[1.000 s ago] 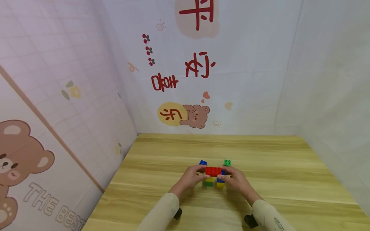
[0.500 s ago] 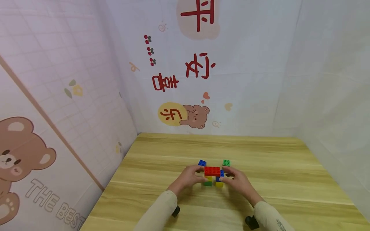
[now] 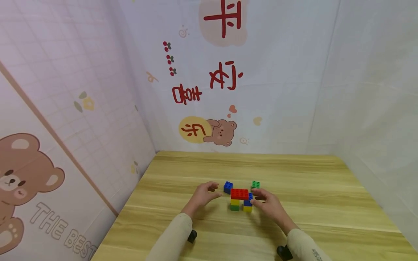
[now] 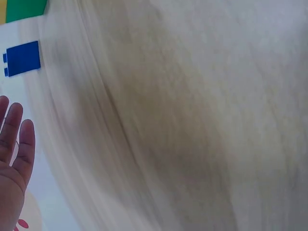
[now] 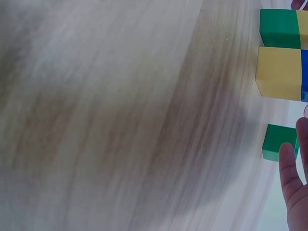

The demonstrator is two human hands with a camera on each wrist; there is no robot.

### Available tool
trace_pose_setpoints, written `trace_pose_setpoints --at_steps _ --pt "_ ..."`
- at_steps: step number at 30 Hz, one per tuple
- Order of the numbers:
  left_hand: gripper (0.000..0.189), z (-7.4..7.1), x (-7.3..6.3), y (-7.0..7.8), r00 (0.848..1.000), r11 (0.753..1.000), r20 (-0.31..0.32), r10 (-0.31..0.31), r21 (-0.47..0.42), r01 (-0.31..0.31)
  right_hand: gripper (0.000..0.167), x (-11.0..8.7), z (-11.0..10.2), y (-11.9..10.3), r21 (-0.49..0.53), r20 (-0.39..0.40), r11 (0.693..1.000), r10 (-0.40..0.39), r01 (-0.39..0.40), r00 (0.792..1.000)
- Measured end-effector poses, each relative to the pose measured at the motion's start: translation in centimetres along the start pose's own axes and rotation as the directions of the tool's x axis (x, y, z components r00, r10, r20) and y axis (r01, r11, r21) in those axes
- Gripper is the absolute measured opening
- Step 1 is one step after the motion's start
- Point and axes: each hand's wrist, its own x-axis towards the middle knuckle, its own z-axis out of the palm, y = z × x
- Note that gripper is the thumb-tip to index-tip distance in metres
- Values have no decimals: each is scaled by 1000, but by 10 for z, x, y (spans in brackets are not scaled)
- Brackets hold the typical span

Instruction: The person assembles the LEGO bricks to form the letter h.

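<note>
A red brick spans two short stacks. The left stack is a yellow brick over a green brick; the right one has blue over a yellow brick. Beside the red brick's right end, blue studs show. My left hand is off to the left of the stacks, fingers apart and holding nothing. On the right, my right hand has its thumb tip at the blue brick's side, overlapping it in the head view; its fingers extend loosely in the right wrist view.
Behind the stacks, a loose blue brick stands to the left and a loose green brick to the right. The wooden table meets printed cloth walls at its back and sides.
Both hands have let go of the red brick, which now rests on the stacks. My left hand has drawn away leftward, uncovering the loose blue brick; the right hand stays close.
</note>
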Motion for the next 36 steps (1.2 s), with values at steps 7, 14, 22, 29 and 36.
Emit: trace_pose_setpoints --at_steps 7,14,22,29,36 --pt "46 0 14 -3 1000 1000 5 -24 17 24 40 2 2 1 54 -14 998 10 -9 1000" --pt "51 6 27 -1 998 999 50 -29 14 29 32 2 5 -6 87 -14 996 15 -14 1000" --pt "53 13 42 1 995 999 88 -48 12 47 24 3 6 -5 105 6 993 60 -60 998" --pt "56 16 49 1 988 998 142 -60 37 56 23 1 5 0 97 37 995 3 -6 999" --pt "46 19 52 0 988 995 143 -51 96 38 23 1 4 1 90 33 996 -3 0 999"
